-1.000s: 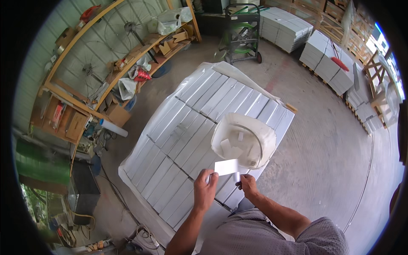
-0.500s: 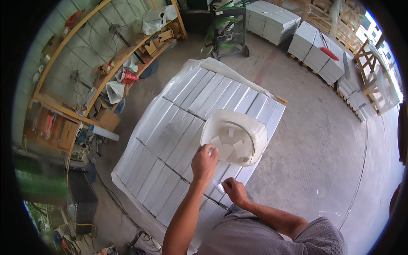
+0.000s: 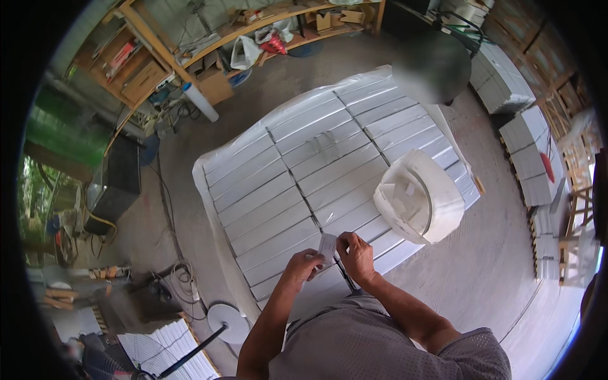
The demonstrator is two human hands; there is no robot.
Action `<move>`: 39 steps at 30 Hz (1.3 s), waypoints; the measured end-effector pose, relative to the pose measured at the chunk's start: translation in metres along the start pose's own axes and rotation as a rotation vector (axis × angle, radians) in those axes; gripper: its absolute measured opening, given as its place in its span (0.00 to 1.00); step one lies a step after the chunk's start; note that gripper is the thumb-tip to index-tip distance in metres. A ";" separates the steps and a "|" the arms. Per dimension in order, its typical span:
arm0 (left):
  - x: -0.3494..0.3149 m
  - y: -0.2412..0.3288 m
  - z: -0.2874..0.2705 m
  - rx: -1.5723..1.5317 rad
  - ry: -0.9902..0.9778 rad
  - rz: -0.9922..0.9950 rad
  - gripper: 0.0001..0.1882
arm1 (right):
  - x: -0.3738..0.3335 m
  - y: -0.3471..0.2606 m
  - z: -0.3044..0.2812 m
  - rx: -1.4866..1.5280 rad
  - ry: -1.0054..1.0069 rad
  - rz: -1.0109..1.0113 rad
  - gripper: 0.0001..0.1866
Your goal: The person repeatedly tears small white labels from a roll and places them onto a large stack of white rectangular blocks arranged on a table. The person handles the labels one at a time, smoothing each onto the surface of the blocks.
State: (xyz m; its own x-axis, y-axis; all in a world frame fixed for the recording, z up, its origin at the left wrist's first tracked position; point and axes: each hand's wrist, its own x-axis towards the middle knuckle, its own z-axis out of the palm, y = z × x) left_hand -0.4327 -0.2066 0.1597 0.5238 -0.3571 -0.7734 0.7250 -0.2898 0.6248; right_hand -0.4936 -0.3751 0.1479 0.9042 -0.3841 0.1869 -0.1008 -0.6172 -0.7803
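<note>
A small white paper label (image 3: 327, 245) is held up between my hands, over the near part of a broad layer of long white boxes (image 3: 266, 206). My left hand (image 3: 304, 265) pinches its left side between thumb and fingers. My right hand (image 3: 358, 258) is closed at the label's right edge, fingertips pressed together; its exact grip is partly hidden. To the right of my hands, a white plastic tub (image 3: 445, 201) stands on the boxes, with several white paper slips (image 3: 402, 196) in it.
Clear plastic film (image 3: 204, 190) edges the box stack. Wooden shelving (image 3: 247, 31) with cartons and bags runs behind. More white stacks (image 3: 529, 161) stand at right. A round white base with a dark pole (image 3: 228, 323) and cables (image 3: 183, 278) lie at lower left.
My left hand has come away from the tub, back toward me, and now holds the label. My right hand has moved up beside it. The view has turned, showing more of the left side.
</note>
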 end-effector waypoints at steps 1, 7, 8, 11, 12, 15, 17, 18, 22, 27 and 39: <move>-0.001 -0.004 -0.008 -0.024 0.008 0.012 0.15 | 0.002 -0.003 0.007 0.030 -0.021 0.045 0.10; -0.002 -0.024 -0.045 -0.134 0.177 0.036 0.16 | 0.020 -0.022 0.040 0.395 -0.205 0.614 0.12; 0.001 -0.025 -0.052 -0.163 0.194 0.050 0.15 | 0.025 -0.027 0.045 0.401 -0.243 0.649 0.12; 0.010 -0.021 -0.073 -0.210 0.249 0.082 0.15 | 0.037 -0.032 0.067 0.468 -0.343 0.780 0.15; 0.011 -0.017 -0.083 -0.202 0.270 0.085 0.15 | 0.040 -0.029 0.079 0.484 -0.350 0.804 0.15; 0.024 -0.007 -0.114 -0.142 0.336 0.100 0.15 | 0.053 -0.031 0.112 0.551 -0.355 0.870 0.14; 0.034 -0.003 -0.138 -0.118 0.395 0.125 0.16 | 0.062 -0.031 0.139 0.512 -0.376 0.805 0.13; 0.046 -0.010 -0.152 -0.041 0.450 0.148 0.16 | 0.066 -0.032 0.153 0.493 -0.384 0.773 0.13; 0.081 -0.008 -0.204 0.018 0.557 0.142 0.17 | 0.087 -0.048 0.211 0.577 -0.317 0.770 0.11; 0.114 0.007 -0.256 0.266 0.735 0.123 0.17 | 0.107 -0.055 0.272 0.651 -0.333 0.912 0.11; 0.145 0.018 -0.279 0.666 0.913 0.088 0.14 | 0.115 -0.059 0.323 0.588 -0.285 0.899 0.09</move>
State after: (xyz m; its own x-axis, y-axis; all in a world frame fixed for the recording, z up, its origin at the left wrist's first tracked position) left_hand -0.2189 -0.0154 0.0293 0.8895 0.3029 -0.3421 0.4300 -0.8081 0.4026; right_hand -0.2496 -0.1615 0.0228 0.6702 -0.3098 -0.6745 -0.6238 0.2574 -0.7380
